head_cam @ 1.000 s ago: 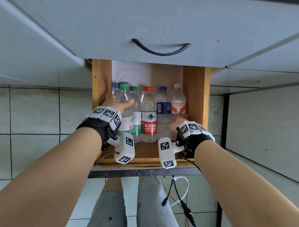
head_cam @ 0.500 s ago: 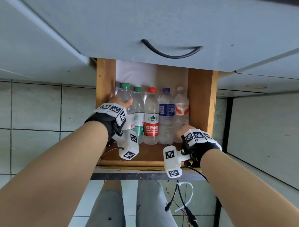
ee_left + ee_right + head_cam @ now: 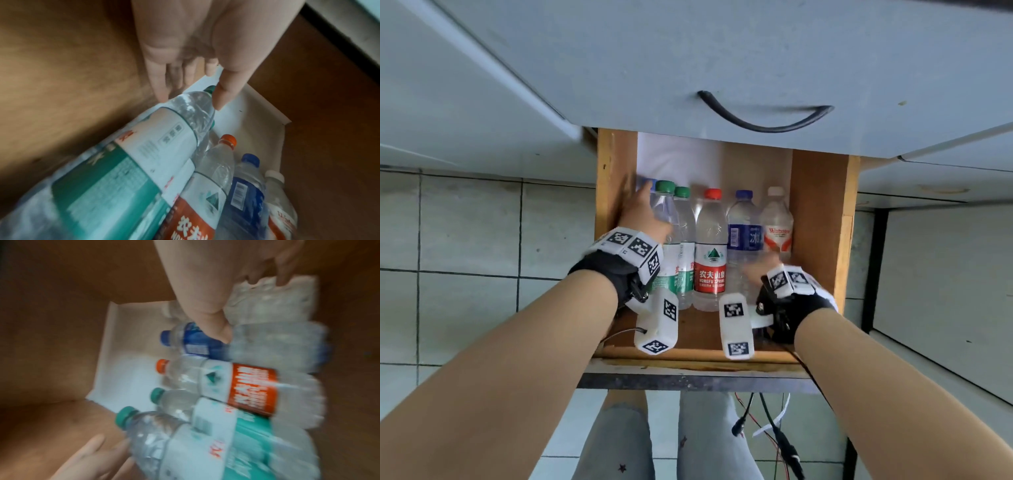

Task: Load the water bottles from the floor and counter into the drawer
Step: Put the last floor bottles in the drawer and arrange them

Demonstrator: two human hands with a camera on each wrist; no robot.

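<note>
In the drawer [image 3: 822, 219], left hand [image 3: 642, 219] reached deeper.

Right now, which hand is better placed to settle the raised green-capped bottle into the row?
Left. The left hand already touches the raised green-capped bottle by the drawer's left wall; the right hand is across the row at the white-capped bottle.

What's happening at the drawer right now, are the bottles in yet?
A person is settling a row of water bottles lying in the open wooden drawer. The left hand rests with straight fingers on the near green-capped bottle at the left end. The right hand touches the lower part of the white-capped bottle at the right end. Between them lie another green-capped bottle, a red-capped one and a blue-capped one. A blue cap behind the left hand hints at one more.
</note>
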